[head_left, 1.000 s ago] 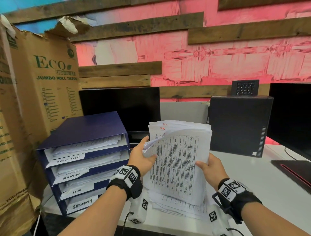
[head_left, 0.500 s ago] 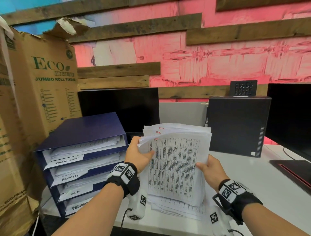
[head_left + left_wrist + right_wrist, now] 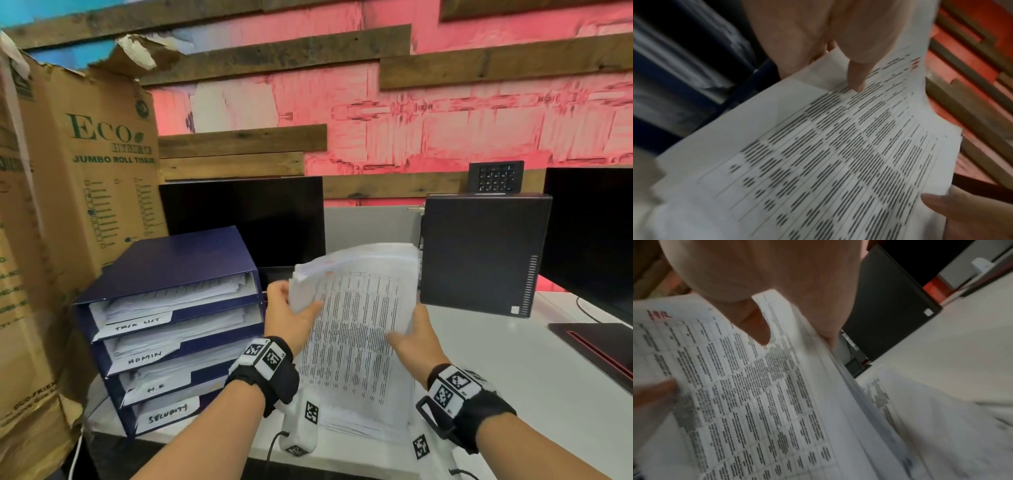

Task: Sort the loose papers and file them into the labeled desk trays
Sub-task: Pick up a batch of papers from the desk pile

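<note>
Pinching limp printed sheets point(image 3: 356, 329), both hands point(image 3: 291, 318) point(image 3: 412, 342)

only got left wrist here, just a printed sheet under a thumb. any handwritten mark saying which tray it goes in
Observer: The right wrist view shows red handwriting at the printed sheet's top corner, seemingly "HR", though blurred.
Operator: is there a tray for that
Observer: In the head view, the blue tray stack has four labelled slots; the third label down reads "H.R".
Operator: anything left on the desk
Observer: Yes, more loose papers lie on the white desk under the lifted ones.
</note>
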{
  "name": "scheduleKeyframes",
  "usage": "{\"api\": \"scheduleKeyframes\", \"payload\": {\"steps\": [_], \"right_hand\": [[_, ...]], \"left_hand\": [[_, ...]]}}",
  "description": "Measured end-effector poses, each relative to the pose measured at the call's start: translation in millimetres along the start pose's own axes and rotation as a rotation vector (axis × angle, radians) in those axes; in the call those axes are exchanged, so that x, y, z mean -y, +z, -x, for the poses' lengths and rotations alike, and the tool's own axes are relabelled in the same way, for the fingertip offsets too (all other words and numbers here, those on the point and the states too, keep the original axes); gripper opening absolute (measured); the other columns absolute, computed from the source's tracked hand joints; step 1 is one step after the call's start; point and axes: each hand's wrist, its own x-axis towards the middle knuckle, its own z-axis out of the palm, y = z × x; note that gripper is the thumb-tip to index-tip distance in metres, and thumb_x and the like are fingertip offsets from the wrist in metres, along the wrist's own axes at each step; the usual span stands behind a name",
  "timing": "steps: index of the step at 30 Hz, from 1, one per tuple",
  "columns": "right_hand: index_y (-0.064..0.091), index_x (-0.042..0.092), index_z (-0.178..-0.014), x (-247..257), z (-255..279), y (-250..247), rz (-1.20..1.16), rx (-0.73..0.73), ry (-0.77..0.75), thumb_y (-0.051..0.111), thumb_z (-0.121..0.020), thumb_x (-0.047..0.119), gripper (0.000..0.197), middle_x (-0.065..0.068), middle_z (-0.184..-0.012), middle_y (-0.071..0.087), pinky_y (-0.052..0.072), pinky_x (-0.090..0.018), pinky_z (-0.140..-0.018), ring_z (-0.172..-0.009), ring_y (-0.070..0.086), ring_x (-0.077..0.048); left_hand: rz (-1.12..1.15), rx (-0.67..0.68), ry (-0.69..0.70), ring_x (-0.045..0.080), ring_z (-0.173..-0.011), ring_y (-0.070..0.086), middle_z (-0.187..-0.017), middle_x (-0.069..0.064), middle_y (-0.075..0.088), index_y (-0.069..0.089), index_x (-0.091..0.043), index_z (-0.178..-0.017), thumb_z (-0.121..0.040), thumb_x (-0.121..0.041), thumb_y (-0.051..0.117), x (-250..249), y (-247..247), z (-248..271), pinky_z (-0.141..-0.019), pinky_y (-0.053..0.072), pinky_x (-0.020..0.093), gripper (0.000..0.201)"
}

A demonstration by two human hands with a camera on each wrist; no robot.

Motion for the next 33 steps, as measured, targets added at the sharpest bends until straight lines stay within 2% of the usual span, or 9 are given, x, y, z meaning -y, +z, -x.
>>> {"api": "scheduleKeyframes", "payload": {"steps": [4, 8, 13, 17, 20, 23, 28, 31, 33], "right_hand": [[0.036, 0.014, -0.123, -27.8, 4.3, 4.1, 0.09, 0.063, 0.146, 0.051, -0.093, 0.006, 0.034, -0.002, -0.12, 0.054, 0.042, -0.03, -0.094, -0.106, 0.052, -0.017], [0.046, 0.01, -0.114, -24.0, 3.5, 6.2, 0.14, -0.03, 0.112, 0.044, -0.096, 0.004, 0.02, -0.004, -0.115, 0.055, 0.042, -0.03, -0.089, -0.102, 0.053, -0.018], [0.045, 0.019, -0.091, 5.6, 15.0, 12.2, 0.155, 0.029, -0.004, 0.043, -0.096, 0.001, 0.019, 0.008, -0.093, 0.05, 0.041, -0.021, -0.076, -0.091, 0.048, -0.013], [0.049, 0.015, -0.121, 18.0, 28.5, 28.9, 0.169, 0.162, -0.002, 0.044, -0.096, 0.001, 0.029, 0.006, -0.11, 0.054, 0.04, -0.026, -0.09, -0.103, 0.052, -0.013], [0.048, 0.013, -0.125, 24.3, 41.4, 46.2, 0.219, 0.304, 0.013, 0.045, -0.095, 0.002, 0.032, 0.005, -0.114, 0.052, 0.039, -0.026, -0.091, -0.105, 0.05, -0.012], [0.049, 0.015, -0.124, 21.3, 47.8, 66.5, 0.342, 0.497, 0.061, 0.05, -0.093, 0.008, 0.032, 0.002, -0.122, 0.056, 0.044, -0.031, -0.098, -0.107, 0.055, -0.016], [0.05, 0.015, -0.128, 23.1, 65.2, 105.2, 0.527, 0.817, 0.076, 0.051, -0.091, 0.018, 0.037, -0.002, -0.123, 0.06, 0.053, -0.031, -0.089, -0.107, 0.061, -0.018], [0.052, 0.011, -0.123, 25.7, 70.9, 123.1, 0.571, 0.856, 0.108, 0.056, -0.085, 0.025, 0.041, -0.006, -0.116, 0.064, 0.057, -0.038, -0.083, -0.098, 0.067, -0.022], [0.052, 0.009, -0.12, 16.8, 65.2, 136.3, 0.617, 0.883, 0.108, 0.059, -0.079, 0.031, 0.047, -0.008, -0.112, 0.065, 0.058, -0.044, -0.081, -0.095, 0.068, -0.025]], "left_hand": [[-0.141, 0.132, -0.16, 0.021, -0.085, 0.063, -0.107, 0.008, 0.06, 0.032, -0.018, -0.113, -0.093, -0.012, 0.056, 25.7, 2.1, 20.8, -0.068, 0.057, 0.034, 0.032], [-0.166, 0.134, -0.152, 0.02, -0.086, 0.059, -0.107, 0.006, 0.058, 0.038, -0.017, -0.118, -0.095, -0.006, 0.05, 21.9, -6.8, 27.1, -0.061, 0.052, 0.026, 0.028], [-0.169, 0.113, -0.191, 0.023, -0.109, 0.057, -0.123, 0.006, 0.058, 0.044, -0.016, -0.129, -0.095, -0.008, 0.052, 15.4, -34.5, 28.0, -0.093, 0.049, 0.036, 0.036], [-0.225, 0.132, -0.254, 0.022, -0.118, 0.055, -0.133, 0.004, 0.056, 0.044, -0.011, -0.136, -0.097, -0.017, 0.05, 24.8, -69.9, 36.4, -0.095, 0.044, 0.03, 0.04], [-0.281, 0.132, -0.331, 0.021, -0.117, 0.055, -0.133, 0.003, 0.056, 0.045, -0.01, -0.136, -0.097, -0.023, 0.049, 40.1, -100.9, 50.7, -0.09, 0.042, 0.023, 0.042], [-0.331, 0.083, -0.436, 0.024, -0.107, 0.06, -0.127, 0.01, 0.06, 0.044, -0.005, -0.135, -0.093, -0.021, 0.055, 57.6, -130.7, 66.5, -0.086, 0.051, 0.029, 0.046], [-0.576, 0.12, -0.539, 0.026, -0.109, 0.06, -0.126, 0.007, 0.059, 0.051, 0.001, -0.126, -0.093, -0.022, 0.056, 70.8, -182.6, 84.4, -0.094, 0.049, 0.032, 0.041], [-0.686, 0.118, -0.597, 0.023, -0.103, 0.06, -0.125, 0.008, 0.061, 0.052, -0.006, -0.129, -0.093, -0.036, 0.055, 78.3, -210.8, 87.4, -0.084, 0.046, 0.026, 0.047], [-0.751, 0.132, -0.609, 0.024, -0.111, 0.058, -0.128, 0.007, 0.059, 0.052, -0.006, -0.13, -0.095, -0.036, 0.05, 75.2, -221.0, 90.6, -0.089, 0.045, 0.027, 0.046]]}}
